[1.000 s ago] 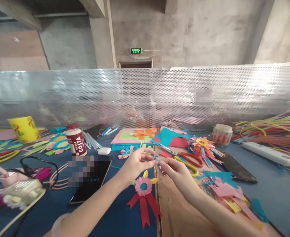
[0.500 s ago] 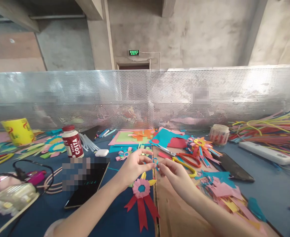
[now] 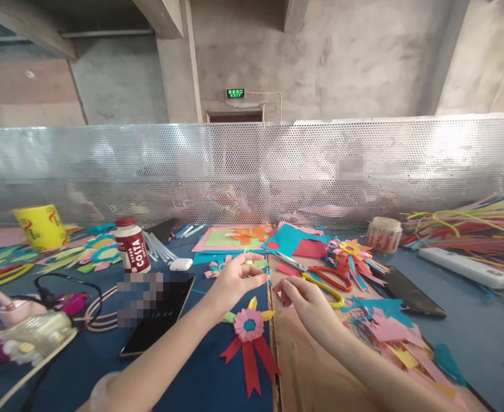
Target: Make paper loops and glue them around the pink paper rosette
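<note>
A small curled strip of blue paper (image 3: 270,276) is pinched between the thumb and fingers of my left hand (image 3: 235,284). Just right of it, my right hand (image 3: 298,296) is closed with its fingertips together, apart from the strip; whether anything is between them I cannot make out. Below my hands lies a pink paper rosette (image 3: 250,324) with a blue centre, yellow points and red ribbon tails. Scissors (image 3: 327,277) with red and yellow handles rest beyond my right hand. A multicoloured paper flower (image 3: 350,253) sits to their right.
Coloured paper sheets (image 3: 295,240) lie at the back before a perforated metal screen (image 3: 235,166). To the left are a coffee bottle (image 3: 132,246), a tablet (image 3: 160,315) and cables. Rightward are a phone (image 3: 415,293), paper scraps (image 3: 392,329), a jar (image 3: 384,234) and a power strip (image 3: 467,268).
My hands have drawn slightly apart. The blue paper, previously a loop between both hands' fingertips, is now at my left fingertips only. The view has shifted a little.
</note>
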Available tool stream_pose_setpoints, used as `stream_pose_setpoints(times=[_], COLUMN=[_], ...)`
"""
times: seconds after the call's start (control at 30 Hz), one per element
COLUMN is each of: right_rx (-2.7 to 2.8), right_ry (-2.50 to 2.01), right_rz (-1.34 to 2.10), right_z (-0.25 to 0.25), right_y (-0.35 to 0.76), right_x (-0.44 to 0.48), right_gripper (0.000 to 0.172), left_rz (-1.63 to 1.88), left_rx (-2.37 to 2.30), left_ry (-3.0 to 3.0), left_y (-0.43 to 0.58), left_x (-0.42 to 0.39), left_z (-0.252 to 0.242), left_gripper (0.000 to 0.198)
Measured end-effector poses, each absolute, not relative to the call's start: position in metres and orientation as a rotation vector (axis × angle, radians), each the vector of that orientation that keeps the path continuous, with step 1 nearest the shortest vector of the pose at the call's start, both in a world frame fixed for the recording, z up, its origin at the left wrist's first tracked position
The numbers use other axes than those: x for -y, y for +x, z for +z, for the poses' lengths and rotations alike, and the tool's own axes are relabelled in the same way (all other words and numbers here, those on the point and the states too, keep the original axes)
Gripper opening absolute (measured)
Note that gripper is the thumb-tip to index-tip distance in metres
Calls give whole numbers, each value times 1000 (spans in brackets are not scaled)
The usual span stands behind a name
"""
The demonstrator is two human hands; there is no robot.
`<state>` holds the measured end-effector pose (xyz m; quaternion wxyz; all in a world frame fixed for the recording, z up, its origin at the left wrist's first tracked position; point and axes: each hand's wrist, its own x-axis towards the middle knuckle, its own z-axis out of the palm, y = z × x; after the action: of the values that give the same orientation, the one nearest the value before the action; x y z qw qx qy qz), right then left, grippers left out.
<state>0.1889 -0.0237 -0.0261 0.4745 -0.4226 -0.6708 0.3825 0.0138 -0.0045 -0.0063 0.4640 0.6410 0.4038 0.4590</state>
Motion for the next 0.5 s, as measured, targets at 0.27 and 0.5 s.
stream_pose_setpoints(times=[0.27,0.5], right_rx=[1483,1650], right_ry=[-1080,-1114], right_rz=[1178,1194], right_z=[-19,-22], right_y=[190,190], right_x=[-1,15], right_gripper=[32,29], left_rz=[1234,1342], left_rx=[-1092,-1135], left_ry=[1783,1788], left_y=[18,16], left_x=[-25,-30], left_z=[-6,-12], left_gripper=[43,37])
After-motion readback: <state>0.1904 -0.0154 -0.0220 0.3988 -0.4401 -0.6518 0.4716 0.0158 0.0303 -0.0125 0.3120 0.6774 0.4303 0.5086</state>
